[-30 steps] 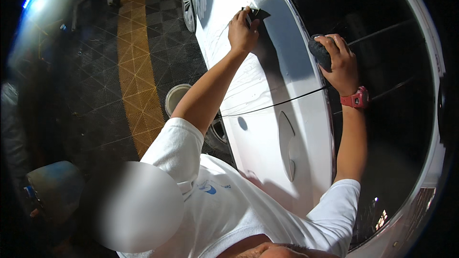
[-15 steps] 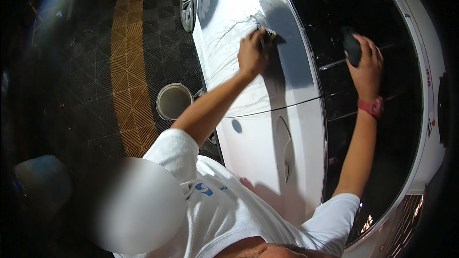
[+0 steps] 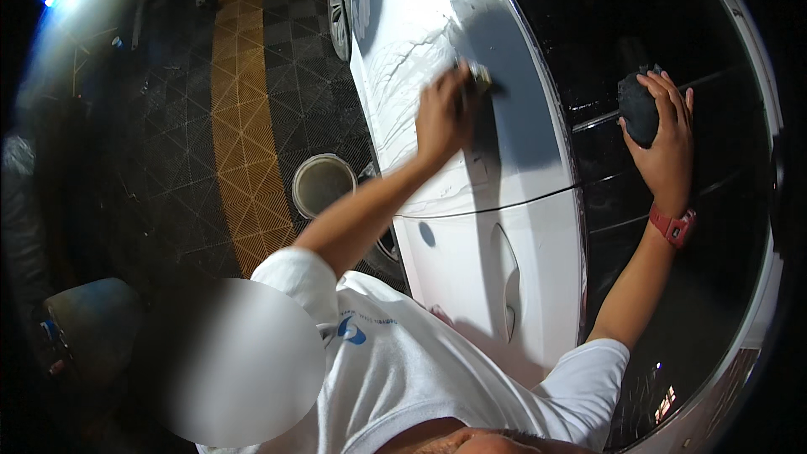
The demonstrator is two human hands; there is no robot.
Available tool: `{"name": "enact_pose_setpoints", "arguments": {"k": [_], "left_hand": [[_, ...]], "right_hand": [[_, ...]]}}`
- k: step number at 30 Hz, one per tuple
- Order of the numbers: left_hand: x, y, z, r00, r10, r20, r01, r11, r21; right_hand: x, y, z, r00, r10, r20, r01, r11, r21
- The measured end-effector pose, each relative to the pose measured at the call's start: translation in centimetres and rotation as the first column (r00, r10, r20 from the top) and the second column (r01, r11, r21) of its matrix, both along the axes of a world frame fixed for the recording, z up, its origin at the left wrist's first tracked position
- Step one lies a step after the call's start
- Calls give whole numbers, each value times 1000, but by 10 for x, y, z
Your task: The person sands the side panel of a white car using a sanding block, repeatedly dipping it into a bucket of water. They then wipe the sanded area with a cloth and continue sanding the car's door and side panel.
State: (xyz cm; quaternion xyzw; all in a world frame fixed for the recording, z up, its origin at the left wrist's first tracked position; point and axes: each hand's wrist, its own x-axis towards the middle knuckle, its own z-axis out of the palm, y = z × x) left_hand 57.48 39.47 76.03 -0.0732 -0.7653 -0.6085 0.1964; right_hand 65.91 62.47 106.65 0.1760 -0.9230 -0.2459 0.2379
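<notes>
My left hand (image 3: pixel 443 113) is closed around a small dark block with a yellowish edge (image 3: pixel 481 77), held against the side of a white car. Most of the block is hidden by the fingers, so its exact kind does not show. Under and around it, the panel has a grey patch (image 3: pixel 525 109) and wet, whitish streaks (image 3: pixel 412 88). Over on the right, my right hand (image 3: pixel 664 122) grips a black sponge (image 3: pixel 639 109) that rests against the car's dark glass (image 3: pixel 714 160). A red watch (image 3: pixel 672 225) circles that wrist.
A round bucket (image 3: pixel 324 185) of greyish liquid stands on the floor left of the car. A door handle (image 3: pixel 508 286) and a panel seam lie nearer to me. Dark floor tiles with an orange strip (image 3: pixel 244 118) run along the left. A bluish rounded object (image 3: pixel 92 319) sits at the lower left.
My left hand has slid slightly nearer along the panel with the block. The view has shifted a little; my right hand keeps hold of the sponge at about the same place on the glass.
</notes>
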Motion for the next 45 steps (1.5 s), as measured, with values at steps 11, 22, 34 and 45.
{"name": "enact_pose_setpoints", "arguments": {"k": [11,22,34,45], "left_hand": [[-52,-22,9,998,60,-6,-60,997,51],[-64,-21,-1,995,27,99,-45,982,186],[-15,-2,-36,982,-7,-189,31,992,121],[106,-1,11,923,-309,-229,283,949,-141]], "right_hand": [[-8,1,-2,1000,-8,-12,8,999,36],[-5,-12,7,998,-20,60,19,1000,12],[-4,-3,6,999,-18,44,16,999,41],[2,6,1,997,-29,75,28,1000,14]]}}
